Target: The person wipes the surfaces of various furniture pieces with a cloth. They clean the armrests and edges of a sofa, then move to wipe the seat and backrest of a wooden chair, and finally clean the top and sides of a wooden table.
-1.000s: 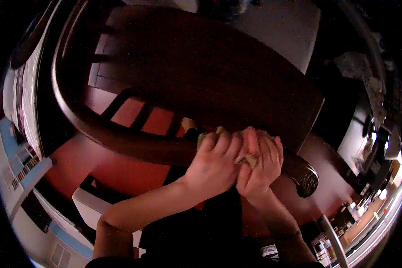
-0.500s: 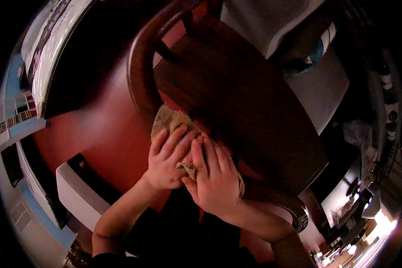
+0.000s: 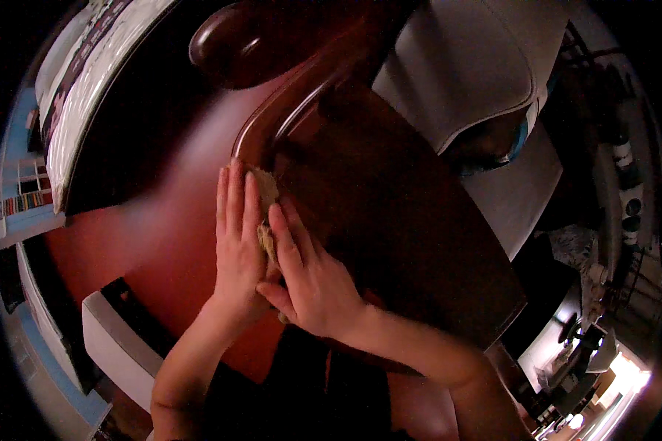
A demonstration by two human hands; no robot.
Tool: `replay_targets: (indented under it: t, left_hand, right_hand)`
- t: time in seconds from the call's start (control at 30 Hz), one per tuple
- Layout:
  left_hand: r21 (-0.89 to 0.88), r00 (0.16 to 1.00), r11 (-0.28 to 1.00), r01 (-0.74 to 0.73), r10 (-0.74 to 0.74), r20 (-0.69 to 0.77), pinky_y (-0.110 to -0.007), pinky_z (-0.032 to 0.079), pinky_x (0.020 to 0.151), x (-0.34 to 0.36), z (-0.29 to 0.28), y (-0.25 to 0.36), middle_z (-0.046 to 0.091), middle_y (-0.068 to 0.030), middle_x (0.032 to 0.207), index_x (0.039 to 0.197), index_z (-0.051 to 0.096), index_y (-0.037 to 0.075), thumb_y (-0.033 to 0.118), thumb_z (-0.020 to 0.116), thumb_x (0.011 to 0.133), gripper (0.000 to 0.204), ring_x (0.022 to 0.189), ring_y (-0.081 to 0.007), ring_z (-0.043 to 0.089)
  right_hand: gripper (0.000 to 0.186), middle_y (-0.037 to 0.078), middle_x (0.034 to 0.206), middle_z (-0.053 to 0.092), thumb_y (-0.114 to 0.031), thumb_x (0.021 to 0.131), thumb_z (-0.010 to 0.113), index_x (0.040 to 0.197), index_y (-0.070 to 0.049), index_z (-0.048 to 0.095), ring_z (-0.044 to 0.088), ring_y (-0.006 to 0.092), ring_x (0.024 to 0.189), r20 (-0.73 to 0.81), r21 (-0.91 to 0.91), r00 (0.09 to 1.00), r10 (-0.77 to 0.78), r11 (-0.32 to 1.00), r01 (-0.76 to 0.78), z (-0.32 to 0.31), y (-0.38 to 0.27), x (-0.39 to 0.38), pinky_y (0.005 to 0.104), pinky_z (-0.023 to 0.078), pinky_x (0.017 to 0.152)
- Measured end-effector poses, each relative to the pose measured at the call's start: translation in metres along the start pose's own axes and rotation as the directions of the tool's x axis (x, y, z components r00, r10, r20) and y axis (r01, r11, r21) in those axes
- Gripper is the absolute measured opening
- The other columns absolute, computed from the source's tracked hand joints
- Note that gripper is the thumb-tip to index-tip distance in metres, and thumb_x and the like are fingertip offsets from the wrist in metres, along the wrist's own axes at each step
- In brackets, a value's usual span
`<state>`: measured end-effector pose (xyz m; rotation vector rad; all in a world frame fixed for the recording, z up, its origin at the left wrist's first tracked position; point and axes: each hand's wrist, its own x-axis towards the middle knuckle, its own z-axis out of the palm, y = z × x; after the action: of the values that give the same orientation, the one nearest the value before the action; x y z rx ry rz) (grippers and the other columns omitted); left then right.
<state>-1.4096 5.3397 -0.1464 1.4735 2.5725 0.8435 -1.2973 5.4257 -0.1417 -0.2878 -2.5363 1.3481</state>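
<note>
On the chair's curved back rail point(image 3: 272, 117) both my hands are pressed flat against a tan cloth point(image 3: 266, 195), which is pinched between them and the dark wood. My left hand point(image 3: 237, 250) lies on the outer side of the rail, fingers straight, together and pointing up along it. My right hand point(image 3: 312, 283) lies just beside it on the inner side, fingers slightly spread, its thumb crossing under the left palm. Neither hand is closed in a fist; both are flat, holding the cloth down by pressure.

Half a second ago the cloth sat lower on the rail with both hands cupped over it, and a second ago they were at a different stretch of the same curved rail, near its far end. Since then the hands have slid along, and the rounded knob point(image 3: 224, 44) at the rail's end now shows above them. I judge the wiping is working its way up the rail towards that knob, with the stretch above the fingers not yet covered.

The seat point(image 3: 404, 220) lies right of my hands, the red floor point(image 3: 140, 250) left.
</note>
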Motion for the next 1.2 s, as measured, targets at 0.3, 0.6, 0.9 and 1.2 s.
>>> replay_targets:
  t: [0.3, 0.6, 0.9, 1.2]
  left_hand:
    - [0.282, 0.997, 0.959, -0.025, 0.002, 0.081, -0.042, 0.038, 0.102, 0.078, 0.002, -0.002, 0.029, -0.0266, 0.142, 0.140, 0.023, -0.007, 0.011, 0.057, 0.083, 0.068, 0.126, -0.0412, 0.038]
    - [0.352, 0.990, 0.928, -0.125, 0.092, 0.111, -0.041, 0.053, 0.077, 0.154, 0.034, 0.010, 0.055, -0.0208, 0.115, 0.136, 0.030, -0.005, 0.029, 0.054, 0.090, 0.062, 0.101, -0.0354, 0.059]
    - [0.407, 0.995, 0.910, -0.079, 0.047, 0.088, -0.043, 0.054, 0.075, 0.210, 0.067, 0.035, 0.058, -0.0216, 0.109, 0.132, 0.039, -0.002, 0.033, 0.051, 0.091, 0.055, 0.095, -0.0355, 0.062]
    - [0.053, 0.945, 0.948, -0.314, 0.317, -0.079, -0.041, 0.041, 0.101, 0.164, 0.088, 0.026, 0.048, -0.0177, 0.134, 0.124, 0.049, -0.002, 0.024, 0.059, 0.085, 0.048, 0.125, -0.0325, 0.045]
  right_hand:
    - [0.056, 0.027, 0.104, 0.059, -0.021, 0.094, 0.048, 0.139, 0.003, 0.024, 0.062, 0.0379, 0.089, -0.013, 0.293, 0.932, 0.362, 0.892, -0.343, -0.004, 0.022, 0.025, 0.0415, 0.049, 0.076]
    - [0.011, 0.010, 0.075, 0.060, -0.007, 0.088, 0.050, 0.093, 0.002, 0.055, 0.056, 0.0106, 0.071, 0.006, 0.474, 0.771, 0.636, 0.677, -0.562, -0.043, 0.049, 0.006, 0.0291, 0.047, 0.064]
    - [0.019, 0.009, 0.086, 0.064, -0.010, 0.088, 0.051, 0.102, 0.002, 0.059, 0.058, 0.0154, 0.080, -0.150, 0.545, 0.735, 0.661, 0.676, -0.496, -0.060, 0.076, -0.011, 0.0304, 0.046, 0.072]
    - [0.016, 0.019, 0.082, 0.064, -0.012, 0.087, 0.054, 0.095, 0.002, 0.055, 0.064, 0.0334, 0.079, -0.153, 0.425, 0.727, 0.669, 0.709, -0.563, -0.072, 0.114, -0.062, 0.0411, 0.047, 0.069]
